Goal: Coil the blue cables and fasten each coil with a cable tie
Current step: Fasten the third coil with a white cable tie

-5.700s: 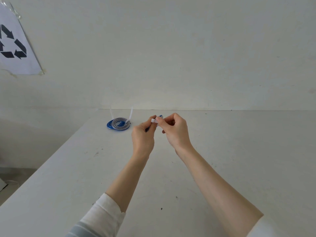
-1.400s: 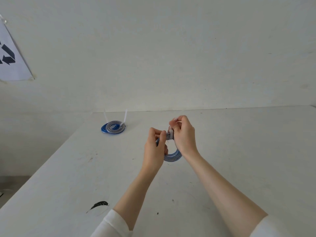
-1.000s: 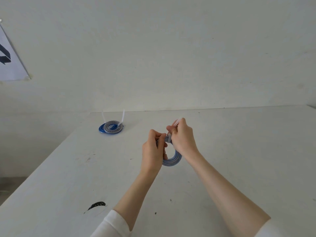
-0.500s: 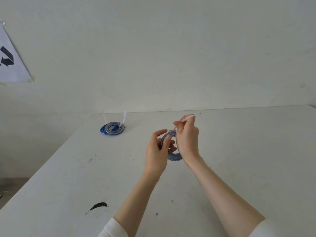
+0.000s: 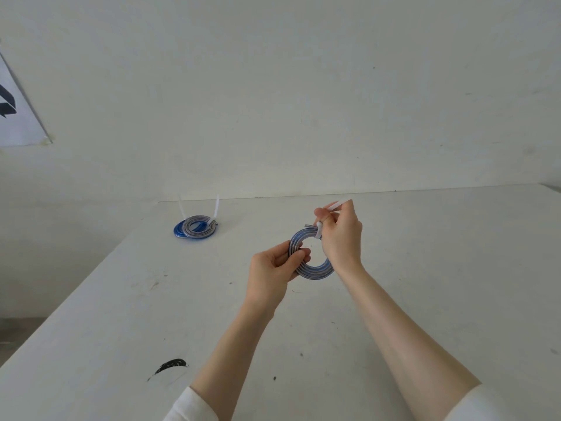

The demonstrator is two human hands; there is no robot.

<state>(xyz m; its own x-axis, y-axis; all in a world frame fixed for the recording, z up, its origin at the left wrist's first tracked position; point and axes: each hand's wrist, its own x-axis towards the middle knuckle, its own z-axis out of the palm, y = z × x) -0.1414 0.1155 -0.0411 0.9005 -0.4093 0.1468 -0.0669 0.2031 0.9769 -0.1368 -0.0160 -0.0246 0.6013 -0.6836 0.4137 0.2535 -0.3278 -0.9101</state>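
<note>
Blue cable coil (image 5: 309, 262): left hand (image 5: 270, 275) grasps its nine o'clock edge; right hand (image 5: 341, 235) pinches cable tie (image 5: 337, 205) at one o'clock.

Bright soft even light, faint shadows, sharp focus, wide-angle edge bending

White table (image 5: 455, 268), scuffed, with small dark specks and one black smear (image 5: 170, 366) near its front left. Pale wall (image 5: 273, 86) behind. Paper sign (image 5: 15, 117) with dark print, taped to wall, upper left.
</note>
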